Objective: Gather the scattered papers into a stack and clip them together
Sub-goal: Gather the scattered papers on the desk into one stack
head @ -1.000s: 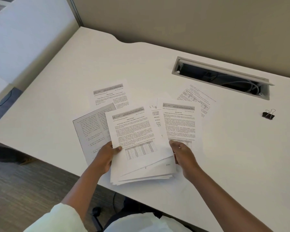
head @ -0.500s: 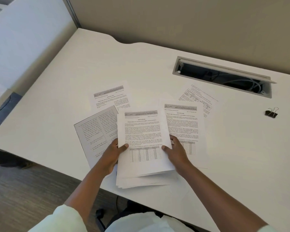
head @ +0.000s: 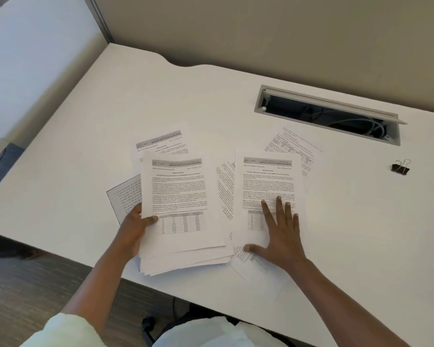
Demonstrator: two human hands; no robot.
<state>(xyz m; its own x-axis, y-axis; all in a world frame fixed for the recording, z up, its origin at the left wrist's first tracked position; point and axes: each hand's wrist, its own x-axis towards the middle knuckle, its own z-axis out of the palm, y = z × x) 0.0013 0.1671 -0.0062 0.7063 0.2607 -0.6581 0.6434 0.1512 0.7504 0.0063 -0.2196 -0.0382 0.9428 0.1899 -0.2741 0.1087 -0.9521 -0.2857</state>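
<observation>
The left thumb point(head: 150, 218) lies across the left edge of the top page, and the rest of the left hand point(head: 134, 231) goes under that edge, so the hand grips the stack point(head: 183, 209) from the side; the fingers underneath are hidden. The right hand point(head: 282, 236) lies flat with its fingers point(head: 281, 209) straight and spread, palm down on a loose printed sheet point(head: 268, 179) just right of the stack, holding nothing.

The stack sits in the lower middle of the frame. Its lower pages fan out unevenly and its bottom edge reaches the near edge of the desk point(head: 161, 96). Its right edge lies close to the sheet under the right hand, with a slanted sheet point(head: 224, 194) showing in the narrow gap between them. A bordered sheet point(head: 124, 196) sticks out from under the stack on the left, and a headed sheet point(head: 161, 144) shows above it. Another sheet point(head: 292, 146) lies tilted above and right of the right hand, partly under the pressed sheet. One more page point(head: 258, 270) lies below the right palm, running toward the desk's near edge.

The binder clip point(head: 401, 167) sits alone at the right of the frame, well apart from every sheet, with bare desk between it and the right hand. Bare desk also spreads across the upper left and lower right.

The desk is white and smooth, with a wavy far edge. A cable slot point(head: 326, 116) with its lid raised lies at the upper right. Beige partition point(head: 261, 33) backs the desk, and grey floor point(head: 23, 296) shows at the lower left.
</observation>
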